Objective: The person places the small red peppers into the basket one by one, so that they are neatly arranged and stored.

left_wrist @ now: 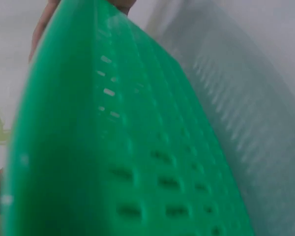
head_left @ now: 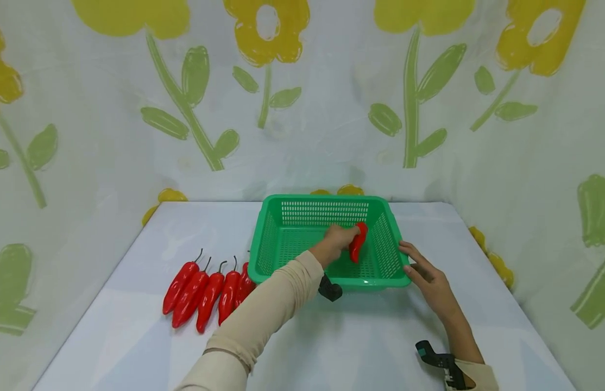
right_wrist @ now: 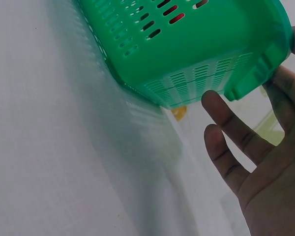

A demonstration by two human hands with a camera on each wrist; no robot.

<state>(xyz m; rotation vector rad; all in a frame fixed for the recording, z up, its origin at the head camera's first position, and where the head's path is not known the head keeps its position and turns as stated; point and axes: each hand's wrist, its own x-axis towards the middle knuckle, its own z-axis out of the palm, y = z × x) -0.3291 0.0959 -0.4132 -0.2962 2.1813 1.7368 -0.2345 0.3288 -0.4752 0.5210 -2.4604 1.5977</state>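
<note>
My left hand (head_left: 338,238) reaches over the front rim of a green plastic basket (head_left: 322,282) and grips a glossy red chili pepper (head_left: 355,252) in its right half. The pepper hangs with its tip down; whether it touches the basket floor I cannot tell. At the right front corner, my right hand (head_left: 429,282) holds the basket's rim with thumb and finger. In the right wrist view, two other fingers (right_wrist: 231,123) of it stretch out below the rim. The basket's wall (left_wrist: 137,123) fills most of the left wrist view and hides nearly all of that hand.
Left of the basket, several red chili peppers (head_left: 209,298) lie side by side on the white table (head_left: 361,347), stems pointing away; my left sleeve partly covers the nearest ones. A flower-print curtain (head_left: 322,146) hangs behind and along both sides.
</note>
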